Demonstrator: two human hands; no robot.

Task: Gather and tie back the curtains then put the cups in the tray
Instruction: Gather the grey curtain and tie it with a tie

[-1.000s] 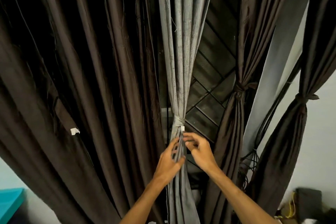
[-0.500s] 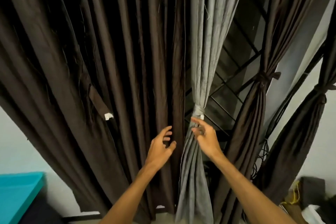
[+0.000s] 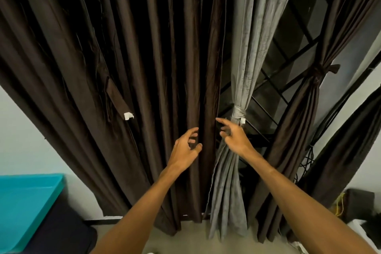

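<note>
Hanging vertical, brown curtain [image 3: 165, 68] loose; grey curtain [image 3: 248, 57] tied

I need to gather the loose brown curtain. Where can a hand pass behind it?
Widest gap: between the tied grey curtain and the tied brown curtain, where the window grille shows. A narrow slit runs between the right edge of the loose brown curtain and the grey one, by the right hand. Leftward, folds hang unbroken.

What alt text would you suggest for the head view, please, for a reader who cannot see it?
Two bare hands, the left hand and right hand, reach with loosely spread fingers toward an untied dark brown curtain, holding nothing. To its right a grey curtain is already tied at its middle, and a knotted brown curtain hangs farther right.
</note>
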